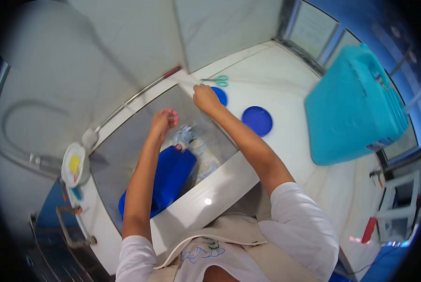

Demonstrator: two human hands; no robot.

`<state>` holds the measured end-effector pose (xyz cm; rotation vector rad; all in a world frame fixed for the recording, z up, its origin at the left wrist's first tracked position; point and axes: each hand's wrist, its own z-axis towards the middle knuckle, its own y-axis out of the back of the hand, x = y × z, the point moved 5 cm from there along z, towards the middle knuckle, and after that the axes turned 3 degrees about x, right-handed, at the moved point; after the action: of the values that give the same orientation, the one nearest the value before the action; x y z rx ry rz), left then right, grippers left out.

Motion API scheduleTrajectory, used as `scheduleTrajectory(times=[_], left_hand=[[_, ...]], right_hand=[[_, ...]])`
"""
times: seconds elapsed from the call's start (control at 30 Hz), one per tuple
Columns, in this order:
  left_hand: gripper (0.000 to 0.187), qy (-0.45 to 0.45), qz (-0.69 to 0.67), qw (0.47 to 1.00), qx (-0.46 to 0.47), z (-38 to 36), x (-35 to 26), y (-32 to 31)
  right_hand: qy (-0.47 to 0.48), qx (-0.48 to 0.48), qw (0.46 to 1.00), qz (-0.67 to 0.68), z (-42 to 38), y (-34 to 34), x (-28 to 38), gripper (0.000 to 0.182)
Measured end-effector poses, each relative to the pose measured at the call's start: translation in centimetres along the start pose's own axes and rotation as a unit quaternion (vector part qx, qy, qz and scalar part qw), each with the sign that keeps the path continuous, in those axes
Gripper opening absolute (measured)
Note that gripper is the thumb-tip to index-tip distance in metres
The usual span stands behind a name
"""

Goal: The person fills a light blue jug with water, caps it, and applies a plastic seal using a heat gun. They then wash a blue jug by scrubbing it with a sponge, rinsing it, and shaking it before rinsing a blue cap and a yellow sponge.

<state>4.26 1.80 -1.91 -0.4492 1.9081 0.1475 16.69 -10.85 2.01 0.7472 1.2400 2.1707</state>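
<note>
My left hand [163,121] hovers over the steel sink [126,141], its fingers curled, just above a clear plastic bottle [198,152] and a blue container [170,176] lying in the basin. Whether it grips anything I cannot tell. My right hand [206,97] reaches to the far corner of the sink, fingers pinched at the rim, beside a pair of green-handled scissors [217,81] on the counter. A blue lid [220,95] lies partly behind that hand.
A second blue lid [257,120] lies on the white counter [290,155]. A large turquoise crate [354,103] stands at the right. A soap dish [75,164] with a yellow piece sits left of the sink. Tiled wall behind.
</note>
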Motion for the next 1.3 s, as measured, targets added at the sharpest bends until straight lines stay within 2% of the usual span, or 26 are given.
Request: scheduleTrajectory(times=[0.07, 0.1, 0.13, 0.2, 0.27, 0.33, 0.37, 0.43, 0.47, 0.53, 0.6, 0.63, 0.7, 0.73, 0.77, 0.87, 0.9, 0.93, 1.0, 1.03, 1.1, 1.13, 1.17, 1.2, 1.27, 1.3], left_hand=[[0.018, -0.053, -0.073, 0.99, -0.111, -0.5, -1.2, 4.9], [0.018, -0.07, -0.154, 0.981, -0.096, 2.4, 1.9, 4.2], [0.018, -0.062, -0.166, 0.979, -0.105, 3.0, 2.1, 7.4], [0.019, -0.051, -0.161, 0.979, -0.111, 1.2, 1.1, 12.0], [0.019, -0.072, -0.126, 0.979, -0.145, 0.1, -0.6, 12.3], [0.022, -0.071, -0.118, 0.982, -0.127, 0.0, -1.5, 13.4], [0.025, -0.067, -0.117, 0.983, -0.128, 0.0, -1.4, 13.9], [0.029, -0.065, -0.083, 0.989, -0.102, -1.4, -1.7, 13.3], [0.033, -0.067, -0.052, 0.992, -0.093, -1.9, -1.8, 13.0], [0.042, -0.026, -0.028, 0.995, -0.088, -1.7, -0.4, 11.9], [0.052, 0.014, -0.005, 0.997, -0.075, -1.8, 1.1, 9.1], [0.049, -0.003, 0.043, 0.996, -0.074, -2.3, 1.1, 7.0], [0.046, -0.023, 0.089, 0.994, -0.056, -1.8, 1.7, 2.9], [0.038, -0.137, 0.168, 0.976, -0.016, -0.7, 2.1, 0.4], [0.031, -0.251, 0.242, 0.937, 0.021, -0.3, 1.9, -2.0], [0.022, -0.399, 0.357, 0.835, 0.126, -4.3, 1.7, -12.3], [0.022, -0.427, 0.407, 0.793, 0.154, -6.4, 1.6, -15.2], [0.022, -0.432, 0.405, 0.79, 0.159, -7.2, 2.3, -17.4], [0.033, -0.502, 0.553, 0.648, 0.147, -8.2, 4.2, -22.1], [0.033, -0.508, 0.55, 0.646, 0.148, -8.4, 4.8, -23.5], [0.043, -0.462, 0.647, 0.594, 0.122, -8.2, 6.7, -26.6], [0.049, -0.426, 0.671, 0.591, 0.136, -7.3, 7.5, -27.8], [0.045, -0.426, 0.682, 0.581, 0.128, -6.8, 8.1, -28.9], [0.041, -0.424, 0.693, 0.57, 0.12, -6.5, 9.0, -29.8], [0.033, -0.424, 0.702, 0.566, 0.082, -4.9, 10.1, -31.2], [0.033, -0.426, 0.702, 0.565, 0.081, -5.4, 9.9, -32.4]], right_hand=[[0.0, 0.1, 0.945, 0.31, 2.1, 0.2, 5.5, 0.019], [0.019, 0.171, 0.935, 0.309, 3.0, -0.8, 6.5, 0.019], [0.012, 0.216, 0.895, 0.391, 4.2, -2.3, 11.1, 0.019], [0.087, 0.231, 0.939, 0.239, 6.7, -3.4, 19.0, 0.018], [0.263, 0.168, 0.946, 0.089, 9.6, -7.2, 22.4, 0.017], [0.17, 0.22, 0.945, 0.174, 11.7, -9.3, 23.4, 0.015], [0.155, 0.215, 0.949, 0.17, 10.8, -7.1, 23.0, 0.015], [0.005, 0.236, 0.943, 0.237, 7.6, -1.5, 22.5, 0.013], [-0.007, 0.231, 0.944, 0.236, 7.0, -1.7, 21.5, 0.013], [-0.061, 0.175, 0.924, 0.336, 5.2, -2.4, 18.9, 0.014], [-0.037, 0.114, 0.949, 0.29, 1.8, -1.5, 15.0, 0.017], [0.001, 0.058, 0.969, 0.242, -0.5, 0.0, 12.7, 0.02], [-0.096, 0.049, 0.924, 0.368, -6.8, 3.6, 7.5, 0.027], [-0.151, 0.074, 0.9, 0.401, -9.6, 3.9, 4.5, 0.029], [-0.204, 0.097, 0.871, 0.436, -12.4, 4.1, 1.7, 0.03], [-0.169, 0.169, 0.93, 0.281, -21.9, 10.2, -5.6, 0.032], [-0.225, 0.172, 0.899, 0.333, -25.7, 12.0, -8.0, 0.034], [-0.276, 0.246, 0.872, 0.322, -29.4, 13.7, -10.7, 0.038], [-0.4, 0.22, 0.787, 0.415, -36.5, 20.0, -14.3, 0.038], [-0.419, 0.218, 0.776, 0.419, -39.5, 22.8, -16.6, 0.034], [-0.517, 0.149, 0.749, 0.386, -44.4, 27.7, -22.1, 0.028], [-0.537, 0.066, 0.749, 0.381, -46.0, 29.8, -25.0, 0.027], [-0.552, -0.018, 0.745, 0.375, -47.2, 31.6, -28.0, 0.025], [-0.551, -0.024, 0.746, 0.373, -48.0, 31.9, -31.0, 0.025], [-0.538, -0.232, 0.746, 0.316, -49.2, 32.3, -38.8, 0.025], [-0.537, -0.235, 0.746, 0.316, -49.1, 31.3, -42.5, 0.025]])
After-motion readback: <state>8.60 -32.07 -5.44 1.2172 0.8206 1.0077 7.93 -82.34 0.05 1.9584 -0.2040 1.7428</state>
